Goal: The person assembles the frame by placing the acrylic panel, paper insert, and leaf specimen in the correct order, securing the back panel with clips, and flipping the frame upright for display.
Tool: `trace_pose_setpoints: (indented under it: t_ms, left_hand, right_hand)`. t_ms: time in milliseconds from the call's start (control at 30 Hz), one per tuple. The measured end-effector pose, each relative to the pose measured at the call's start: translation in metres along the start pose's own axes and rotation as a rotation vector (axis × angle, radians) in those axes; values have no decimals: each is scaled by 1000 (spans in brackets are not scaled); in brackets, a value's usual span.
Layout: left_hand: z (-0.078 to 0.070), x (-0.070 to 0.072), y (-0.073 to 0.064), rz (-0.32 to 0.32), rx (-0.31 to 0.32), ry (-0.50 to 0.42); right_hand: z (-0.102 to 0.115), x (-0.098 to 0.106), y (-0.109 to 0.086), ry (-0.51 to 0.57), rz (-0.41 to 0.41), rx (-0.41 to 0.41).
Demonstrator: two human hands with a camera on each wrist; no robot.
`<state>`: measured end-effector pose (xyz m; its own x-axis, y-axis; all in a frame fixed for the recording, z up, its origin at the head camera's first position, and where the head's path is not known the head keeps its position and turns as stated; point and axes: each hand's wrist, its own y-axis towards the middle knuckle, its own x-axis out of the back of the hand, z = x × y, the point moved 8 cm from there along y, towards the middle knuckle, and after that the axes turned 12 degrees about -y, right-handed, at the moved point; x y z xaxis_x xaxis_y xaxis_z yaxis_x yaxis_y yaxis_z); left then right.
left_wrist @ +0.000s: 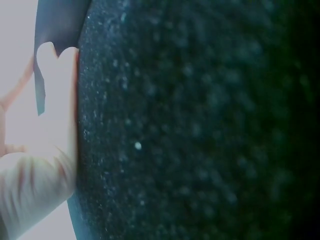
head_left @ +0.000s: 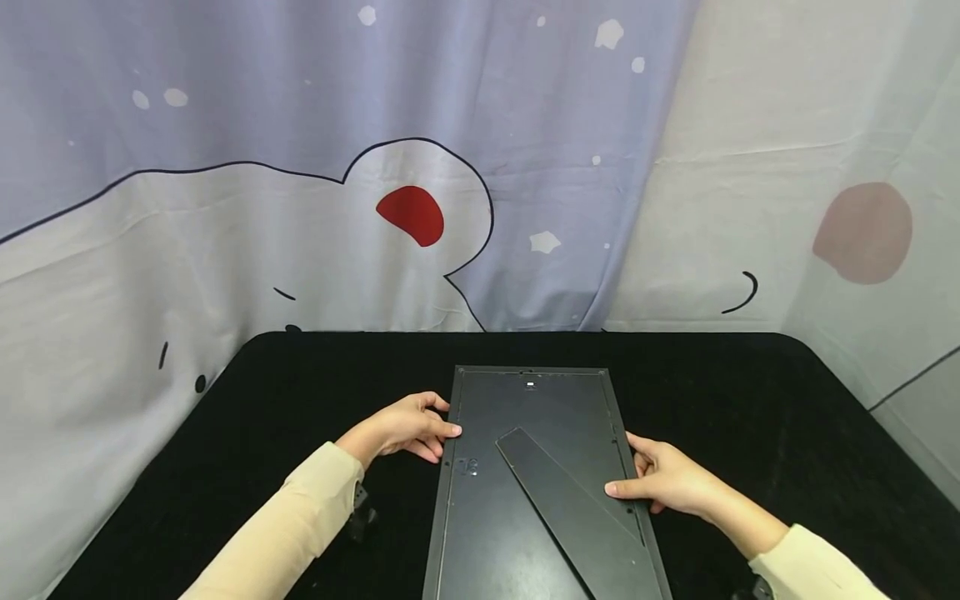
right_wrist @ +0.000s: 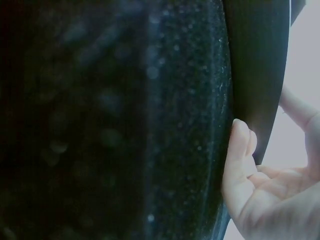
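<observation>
A dark picture frame lies back side up, its far end toward the curtain and its near end cut off by the bottom of the head view. A slanting stand leg runs across its backing. My left hand holds the left edge, thumb on the rim. Lower down on the opposite edge, my right hand grips with the thumb over the back and the other fingers partly hidden at the side. Both the left wrist view and the right wrist view show fingers against the frame's side, low by the black cloth.
Black cloth covers the table under the frame. Behind it hangs a patterned curtain in lilac and white, and more white curtain stands on the right.
</observation>
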<state>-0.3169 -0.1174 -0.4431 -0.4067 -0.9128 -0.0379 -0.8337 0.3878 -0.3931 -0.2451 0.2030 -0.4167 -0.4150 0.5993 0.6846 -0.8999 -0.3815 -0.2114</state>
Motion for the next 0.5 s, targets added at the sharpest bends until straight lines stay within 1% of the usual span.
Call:
trace_pose_setpoints:
  t_ms: [267, 500]
  left_hand:
    - [-1, -1, 0, -14, 1, 7]
    - [-1, -2, 0, -31, -1, 13]
  right_hand:
    - [2, -1, 1, 8, -3, 22]
    - [2, -2, -1, 0, -5, 12]
